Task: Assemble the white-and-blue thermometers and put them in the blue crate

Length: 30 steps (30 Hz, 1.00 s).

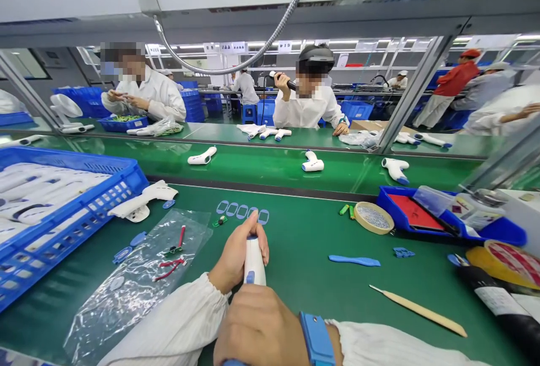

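Note:
A white forehead thermometer [254, 262] with blue parts is between my hands, over the green bench. My left hand [236, 253] is wrapped about its far end, fingers on the right side and thumb on top. Nearer to me, my right hand [259, 324] is closed round the other end, hiding most of it; a bit of blue shows below the fist. Just beyond my left hand lies a row of blue-grey square frames [242, 212], with a small green circuit board [220, 221] beside them. A clear plastic bag [139, 281] with red-wired parts on it lies to the left.
At left stands a blue basket [126, 170] of white housings. On the right are a blue spatula-like tool [354, 261], a pointed tool [422, 312], a dish of screws [374, 218] and a blue tray [386, 194]. A belt [261, 169] carrying thermometers crosses ahead; co-workers sit beyond.

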Available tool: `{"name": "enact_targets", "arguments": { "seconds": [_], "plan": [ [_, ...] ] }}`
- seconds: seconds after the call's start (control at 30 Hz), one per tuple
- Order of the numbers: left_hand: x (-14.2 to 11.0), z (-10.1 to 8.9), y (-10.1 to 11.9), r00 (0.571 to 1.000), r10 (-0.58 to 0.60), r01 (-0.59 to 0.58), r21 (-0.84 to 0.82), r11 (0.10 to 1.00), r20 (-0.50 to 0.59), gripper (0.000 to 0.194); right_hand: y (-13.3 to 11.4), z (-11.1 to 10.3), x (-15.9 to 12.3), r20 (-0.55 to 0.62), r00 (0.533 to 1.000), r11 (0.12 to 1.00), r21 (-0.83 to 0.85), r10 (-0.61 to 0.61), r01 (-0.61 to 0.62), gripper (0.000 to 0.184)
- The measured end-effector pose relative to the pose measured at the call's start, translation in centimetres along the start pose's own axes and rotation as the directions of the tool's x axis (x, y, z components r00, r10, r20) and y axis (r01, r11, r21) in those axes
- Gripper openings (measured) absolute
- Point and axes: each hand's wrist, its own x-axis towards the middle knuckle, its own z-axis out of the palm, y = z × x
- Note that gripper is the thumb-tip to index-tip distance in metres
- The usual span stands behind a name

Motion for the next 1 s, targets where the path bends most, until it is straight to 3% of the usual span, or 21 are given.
{"name": "enact_targets", "arguments": {
  "seconds": [0.17, 0.3, 0.37, 0.4, 0.43, 0.47, 0.53, 0.57, 0.6, 0.67, 0.8, 0.93, 1.0],
  "plan": [
    [0.3, -0.7, 0.6, 0.991, 0.075, -0.078, -0.022, 0.997, -0.113, 0.048, -0.3, 0.1, 0.0, -0.005, 0.999, 0.999, -0.024, -0.040, 0.040, 0.031],
    [0.2, -1.2, 1.9, 0.977, 0.162, -0.164, -0.011, 0.986, -0.136, 0.045, -0.5, -1.9, 0.8, -0.039, 0.997, 0.997, 0.037, -0.064, 0.065, 0.024],
    [0.1, -0.9, 2.3, 0.974, 0.193, -0.194, 0.001, 0.981, -0.120, 0.045, 0.0, -3.5, 1.4, -0.137, 0.990, 1.000, 0.014, 0.027, -0.025, 0.021],
    [0.0, -0.5, 2.4, 0.974, 0.203, -0.204, 0.001, 0.979, -0.096, 0.045, 0.6, -4.3, 1.8, -0.208, 0.970, 0.992, -0.002, 0.123, -0.126, 0.021],
    [0.0, 0.1, 2.5, 0.976, 0.212, -0.212, -0.005, 0.977, -0.059, 0.045, 1.2, -4.9, 2.0, -0.286, 0.925, 0.965, 0.002, 0.251, -0.261, 0.022],
    [0.0, 0.8, 2.4, 0.975, 0.221, -0.222, -0.017, 0.975, -0.015, 0.045, 2.0, -5.3, 2.2, -0.363, 0.845, 0.913, 0.043, 0.392, -0.406, 0.024],
    [0.2, 2.5, 2.4, 0.964, 0.254, -0.252, -0.037, 0.967, 0.076, 0.045, 3.6, -5.7, 2.5, -0.459, 0.615, 0.754, 0.226, 0.641, -0.617, 0.030],
    [0.4, 3.4, 2.4, 0.953, 0.286, -0.284, -0.038, 0.958, 0.100, 0.045, 4.3, -5.6, 2.6, -0.451, 0.509, 0.668, 0.335, 0.733, -0.664, 0.036],
    [0.5, 4.3, 2.5, 0.939, 0.327, -0.326, -0.027, 0.945, 0.105, 0.044, 4.8, -5.6, 2.7, -0.421, 0.434, 0.597, 0.431, 0.796, -0.677, 0.043],
    [0.7, 5.8, 2.9, 0.900, 0.428, -0.431, 0.024, 0.902, 0.079, 0.042, 5.2, -5.5, 2.9, -0.369, 0.372, 0.522, 0.545, 0.852, -0.656, 0.053],
    [0.5, 7.9, 3.7, 0.804, 0.595, -0.576, 0.242, 0.781, -0.009, 0.037, 4.2, -6.5, 3.6, -0.389, 0.444, 0.590, 0.561, 0.807, -0.581, 0.055],
    [0.7, 8.9, 3.9, 0.712, 0.670, -0.553, 0.420, 0.719, -0.209, 0.039, 3.5, -8.0, 4.0, -0.401, 0.558, 0.686, 0.457, 0.727, -0.566, 0.044],
    [1.0, 9.3, 4.0, 0.685, 0.689, -0.562, 0.431, 0.706, -0.236, 0.038, 3.5, -8.7, 4.1, -0.393, 0.620, 0.734, 0.381, 0.679, -0.563, 0.042]
  ]
}}
